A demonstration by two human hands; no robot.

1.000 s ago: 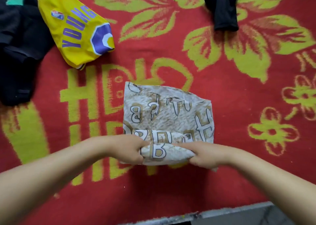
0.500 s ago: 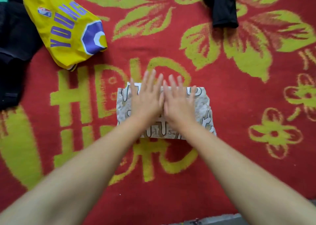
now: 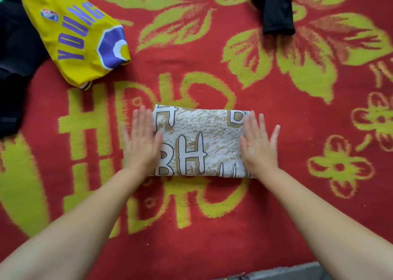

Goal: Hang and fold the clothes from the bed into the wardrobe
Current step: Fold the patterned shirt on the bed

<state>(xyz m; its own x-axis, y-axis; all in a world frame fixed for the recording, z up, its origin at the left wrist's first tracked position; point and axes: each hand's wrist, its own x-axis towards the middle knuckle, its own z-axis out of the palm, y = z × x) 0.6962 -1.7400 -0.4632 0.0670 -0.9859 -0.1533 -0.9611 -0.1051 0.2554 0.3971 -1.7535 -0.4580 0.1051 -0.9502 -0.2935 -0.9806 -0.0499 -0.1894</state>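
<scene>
head view: the folded printed garment [image 3: 200,141], cream and gold with big outlined letters, lies as a flat rectangle on the red and yellow-green bed cover [image 3: 276,194]. the left hand [image 3: 141,141] lies flat over its left end, fingers straight and together, fingertips pointing away from the person and reaching about level with the garment's far edge; part of that hand overhangs onto the cover. the right hand [image 3: 258,145] lies flat over the right end, fingers straight and slightly spread, thumb toward the middle of the cloth. neither hand curls round or pinches anything. the bare printed panel shows between the two thumbs.

beyond the left fingertips and off to that side lies a yellow jersey [image 3: 78,43] with purple lettering, touching a heap of dark clothes [image 3: 14,67] at the frame's edge. beyond the right fingertips, well apart, a black garment [image 3: 276,9] lies crumpled. the wardrobe is not in view.

the step in hand looks like pressing the finished fold flat. judged from this, the next move calls for sliding the fingers under both short ends and lifting evenly so the layers do not slip open, then carrying it to the wardrobe; the jersey and dark pieces remain to be done.
</scene>
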